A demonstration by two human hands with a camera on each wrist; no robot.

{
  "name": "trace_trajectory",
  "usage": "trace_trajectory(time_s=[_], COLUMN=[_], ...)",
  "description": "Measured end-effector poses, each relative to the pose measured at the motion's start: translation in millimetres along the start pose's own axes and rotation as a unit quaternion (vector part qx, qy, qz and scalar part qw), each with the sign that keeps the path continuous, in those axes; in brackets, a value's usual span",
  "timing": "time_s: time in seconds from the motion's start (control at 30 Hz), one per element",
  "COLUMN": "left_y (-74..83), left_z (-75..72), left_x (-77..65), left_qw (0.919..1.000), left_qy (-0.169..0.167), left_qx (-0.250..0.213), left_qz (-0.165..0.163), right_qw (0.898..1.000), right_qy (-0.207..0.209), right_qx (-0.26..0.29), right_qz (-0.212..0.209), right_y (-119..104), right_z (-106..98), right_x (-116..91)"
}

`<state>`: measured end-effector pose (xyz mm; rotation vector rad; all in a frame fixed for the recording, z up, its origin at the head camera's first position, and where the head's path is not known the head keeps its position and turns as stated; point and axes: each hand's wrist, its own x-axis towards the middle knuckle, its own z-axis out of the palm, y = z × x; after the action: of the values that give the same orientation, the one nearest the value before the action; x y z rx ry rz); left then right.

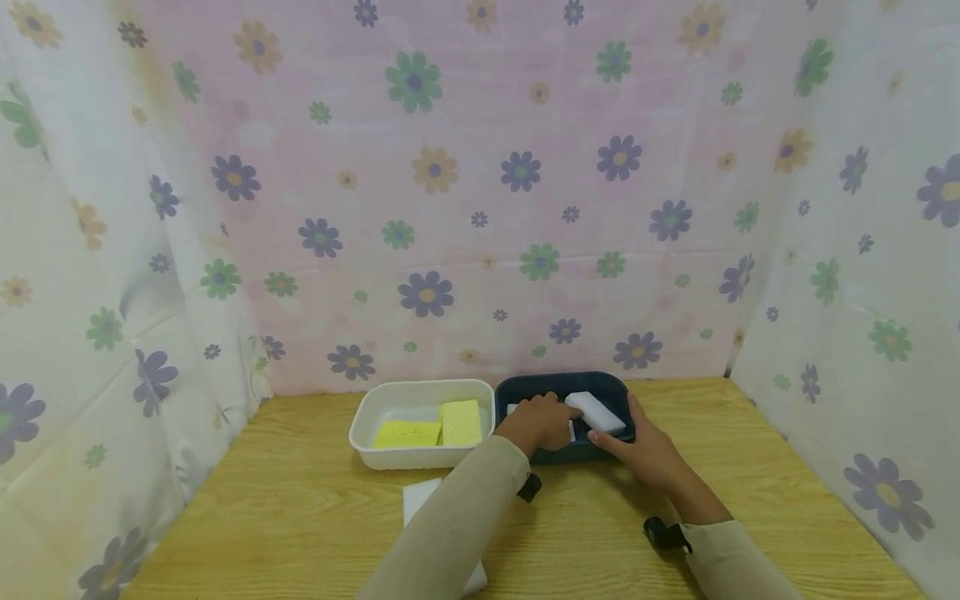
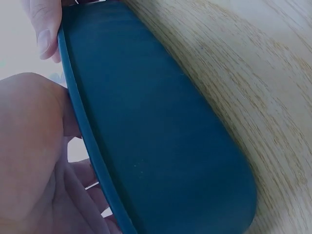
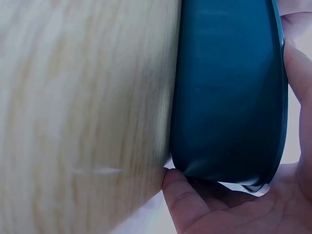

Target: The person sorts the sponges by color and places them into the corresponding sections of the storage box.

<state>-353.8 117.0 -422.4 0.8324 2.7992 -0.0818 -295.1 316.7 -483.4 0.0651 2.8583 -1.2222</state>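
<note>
My left hand (image 1: 542,419) reaches over the front rim of a dark blue plastic bin (image 1: 555,454), its fingers down inside. One finger stretches to a white sponge block (image 1: 596,413) lying tilted at the bin's right side. More white (image 1: 513,409) shows beside and below this hand, mostly hidden by it. In the left wrist view the palm (image 2: 29,146) lies along the rim, with fingers spread behind it. My right hand (image 1: 648,446) grips the bin's right end, thumb at the front rim near the white block. The right wrist view has fingers (image 3: 187,200) wrapped round that end.
Left of the blue bin, right beside it, stands a white bin (image 1: 375,457) with two yellow sponges (image 1: 461,422) inside. White pieces (image 1: 418,498) lie on the wooden table (image 1: 285,500), partly under my left forearm. A flowered curtain (image 1: 480,250) closes off the back and sides.
</note>
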Motion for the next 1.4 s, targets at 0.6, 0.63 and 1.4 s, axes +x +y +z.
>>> trace_trajectory(time_s=[0.6, 0.63, 1.4], left_y=[-3.5, -3.4, -44.2], left_z=[0.7, 1.3, -14.7], left_x=[1.3, 1.6, -16.3], left_qw=[0.9998, 0.9998, 0.9974], left_qy=[0.004, 0.005, 0.045], left_qx=[-0.020, -0.016, -0.029], left_qz=[0.005, 0.003, 0.049], right_qw=[1.000, 1.000, 1.000], right_qy=[0.003, 0.003, -0.001], right_qx=[-0.001, -0.001, -0.005], right_qz=[-0.003, -0.004, 0.003], right_y=[0.9, 1.1, 0.3], right_z=[0.3, 0.5, -1.2], right_x=[1.4, 1.4, 1.4])
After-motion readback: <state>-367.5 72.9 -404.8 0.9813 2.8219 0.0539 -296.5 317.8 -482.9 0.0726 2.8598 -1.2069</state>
